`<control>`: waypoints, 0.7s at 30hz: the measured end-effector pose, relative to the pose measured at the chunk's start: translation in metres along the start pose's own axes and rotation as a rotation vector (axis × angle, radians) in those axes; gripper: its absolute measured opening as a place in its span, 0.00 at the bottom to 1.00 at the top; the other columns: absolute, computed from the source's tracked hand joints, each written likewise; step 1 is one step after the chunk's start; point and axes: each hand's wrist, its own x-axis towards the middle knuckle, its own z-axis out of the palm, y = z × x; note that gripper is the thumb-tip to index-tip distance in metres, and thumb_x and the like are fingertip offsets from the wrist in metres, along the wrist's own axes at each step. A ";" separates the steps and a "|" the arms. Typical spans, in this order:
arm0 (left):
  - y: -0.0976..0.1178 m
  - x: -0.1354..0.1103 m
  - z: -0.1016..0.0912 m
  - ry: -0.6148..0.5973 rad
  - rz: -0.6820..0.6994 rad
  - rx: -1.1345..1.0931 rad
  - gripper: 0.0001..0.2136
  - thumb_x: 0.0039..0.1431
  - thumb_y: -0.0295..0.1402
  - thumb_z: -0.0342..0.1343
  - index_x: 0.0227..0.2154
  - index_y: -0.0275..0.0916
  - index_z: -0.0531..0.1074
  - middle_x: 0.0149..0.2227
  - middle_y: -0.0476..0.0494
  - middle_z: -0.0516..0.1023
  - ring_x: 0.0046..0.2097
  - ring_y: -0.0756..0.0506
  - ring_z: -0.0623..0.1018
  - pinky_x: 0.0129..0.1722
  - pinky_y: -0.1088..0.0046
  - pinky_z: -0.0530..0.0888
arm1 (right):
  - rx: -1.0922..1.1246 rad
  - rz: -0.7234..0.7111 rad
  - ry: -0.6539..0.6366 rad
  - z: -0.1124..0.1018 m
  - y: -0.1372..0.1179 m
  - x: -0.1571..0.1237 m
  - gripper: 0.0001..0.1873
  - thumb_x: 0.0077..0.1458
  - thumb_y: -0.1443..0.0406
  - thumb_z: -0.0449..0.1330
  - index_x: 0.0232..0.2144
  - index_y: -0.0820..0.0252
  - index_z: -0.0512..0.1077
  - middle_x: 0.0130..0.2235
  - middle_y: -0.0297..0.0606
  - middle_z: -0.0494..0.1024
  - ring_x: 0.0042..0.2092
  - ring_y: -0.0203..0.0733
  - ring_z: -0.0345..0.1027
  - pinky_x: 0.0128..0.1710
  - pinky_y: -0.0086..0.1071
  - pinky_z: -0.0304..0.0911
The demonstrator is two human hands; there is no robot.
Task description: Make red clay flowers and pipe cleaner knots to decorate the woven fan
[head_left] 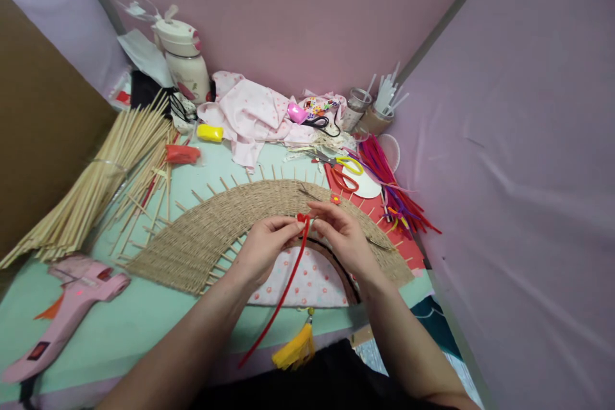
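A red pipe cleaner (pixel 291 272) has its upper end bent into small loops, and its long tail hangs down toward the table's front edge. My left hand (pixel 266 243) is closed, pinching the bent end between thumb and fingertips. On the other side of the loops, my right hand (pixel 339 230) is also closed on the pipe cleaner, its fingers partly covering the end. Below both hands lies a fan-shaped panel of woven tan cord (pixel 192 243) with thin sticks poking out along its edges. A small red flower (pixel 336 199) sits on the weave. Dotted white fabric (pixel 307 278) fills the inner arch.
At left are a pink glue gun (pixel 72 314) and bundled wooden sticks (pixel 91 186). Scissors (pixel 343 166) and coloured pipe cleaners (pixel 384 173) lie at right. Behind stand a white bottle (pixel 187 67), crumpled pink cloth (pixel 250 109) and a cup of glue sticks (pixel 377 120). A yellow tassel (pixel 295 346) hangs in front.
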 end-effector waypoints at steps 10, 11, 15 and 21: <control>0.003 -0.008 0.004 -0.087 -0.113 0.001 0.08 0.43 0.34 0.68 0.23 0.35 0.79 0.22 0.50 0.72 0.26 0.54 0.65 0.28 0.77 0.59 | -0.450 -0.677 -0.224 -0.026 -0.010 0.002 0.08 0.60 0.70 0.58 0.38 0.55 0.76 0.40 0.41 0.78 0.42 0.39 0.74 0.42 0.34 0.70; 0.003 -0.010 0.004 -0.093 -0.115 0.024 0.08 0.43 0.35 0.68 0.23 0.35 0.79 0.22 0.51 0.71 0.26 0.54 0.64 0.27 0.77 0.58 | -0.476 -0.699 -0.250 -0.028 -0.011 0.002 0.08 0.60 0.70 0.58 0.38 0.56 0.76 0.40 0.41 0.78 0.42 0.39 0.74 0.41 0.33 0.71; 0.004 -0.014 0.007 -0.104 -0.086 0.092 0.07 0.42 0.35 0.68 0.22 0.36 0.79 0.23 0.50 0.74 0.27 0.53 0.66 0.29 0.76 0.61 | -0.564 -0.771 -0.278 -0.031 -0.014 0.002 0.07 0.62 0.71 0.55 0.37 0.57 0.73 0.37 0.40 0.78 0.41 0.39 0.72 0.41 0.34 0.70; 0.016 -0.019 0.011 -0.093 0.074 0.343 0.04 0.47 0.32 0.62 0.22 0.38 0.78 0.26 0.49 0.78 0.32 0.49 0.73 0.37 0.73 0.68 | -0.621 -0.745 -0.331 -0.030 -0.024 -0.001 0.05 0.64 0.68 0.53 0.36 0.58 0.68 0.35 0.41 0.75 0.39 0.39 0.69 0.39 0.34 0.68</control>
